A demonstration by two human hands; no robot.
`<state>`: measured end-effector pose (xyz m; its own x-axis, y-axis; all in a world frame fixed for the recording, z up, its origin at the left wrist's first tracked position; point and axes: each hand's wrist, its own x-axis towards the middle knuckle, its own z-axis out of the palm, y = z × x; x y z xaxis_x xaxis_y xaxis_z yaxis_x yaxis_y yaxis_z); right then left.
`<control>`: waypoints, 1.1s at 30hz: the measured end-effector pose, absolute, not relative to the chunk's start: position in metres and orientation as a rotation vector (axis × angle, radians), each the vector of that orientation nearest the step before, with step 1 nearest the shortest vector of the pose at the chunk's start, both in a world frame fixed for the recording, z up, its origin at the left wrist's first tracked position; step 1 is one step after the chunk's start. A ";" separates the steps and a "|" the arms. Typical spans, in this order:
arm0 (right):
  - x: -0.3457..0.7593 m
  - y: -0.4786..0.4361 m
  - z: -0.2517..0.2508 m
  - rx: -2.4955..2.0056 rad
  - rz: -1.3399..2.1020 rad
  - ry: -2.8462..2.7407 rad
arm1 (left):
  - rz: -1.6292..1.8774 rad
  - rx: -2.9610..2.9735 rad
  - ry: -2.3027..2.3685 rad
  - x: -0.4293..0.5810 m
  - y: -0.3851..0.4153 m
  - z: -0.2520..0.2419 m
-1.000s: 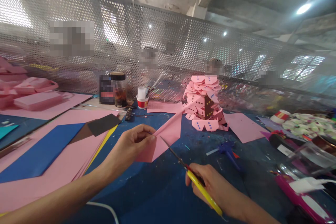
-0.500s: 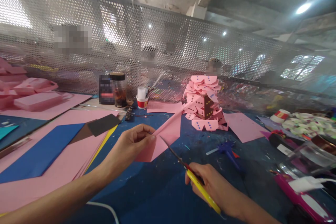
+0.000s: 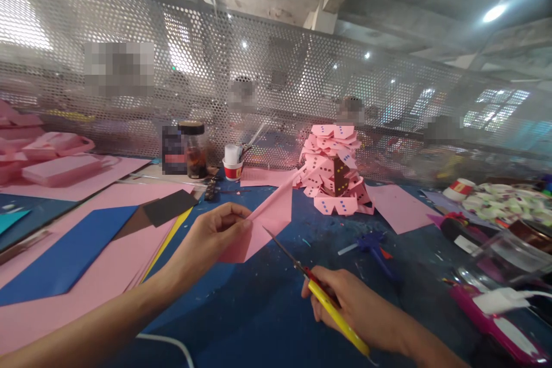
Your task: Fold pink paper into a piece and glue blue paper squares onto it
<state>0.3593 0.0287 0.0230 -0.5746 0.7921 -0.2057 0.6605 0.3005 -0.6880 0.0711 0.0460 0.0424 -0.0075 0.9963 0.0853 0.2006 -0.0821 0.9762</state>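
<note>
At frame centre, your left hand pinches the folded pink paper, apparently steadying it, while your right hand, lower right, grips yellow-handled scissors pointing towards it.

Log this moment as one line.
left hand: pinches folded pink sheet | right hand: holds yellow-handled scissors | blade tip: overlaps sheet in view | beyond: dotted pink cutouts

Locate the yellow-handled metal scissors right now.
In the head view, the yellow-handled metal scissors are low and right of centre, in the right hand, pointing toward the folded pink paper sheet held by the left hand.
</note>
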 end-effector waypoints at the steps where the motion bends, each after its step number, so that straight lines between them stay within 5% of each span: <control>1: 0.361 0.029 0.025 -1.350 1.143 -2.389 | 1.187 1.414 1.334 0.069 0.048 0.043; 6: 0.379 0.034 0.046 -1.349 1.106 -2.483 | 1.262 1.440 1.363 0.057 0.056 0.042; 16: 0.380 0.086 0.042 -1.674 0.344 -2.562 | 1.202 1.400 1.288 0.056 0.054 0.042; 33: 0.352 0.121 0.024 -1.363 -0.005 -2.282 | 1.083 1.386 1.261 0.074 0.040 0.045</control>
<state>0.3525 0.1213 0.0237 -0.3896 0.8292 0.4008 0.8308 0.5042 -0.2356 0.0742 0.0402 0.0450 0.0804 0.9966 0.0165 0.1673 -0.0298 0.9855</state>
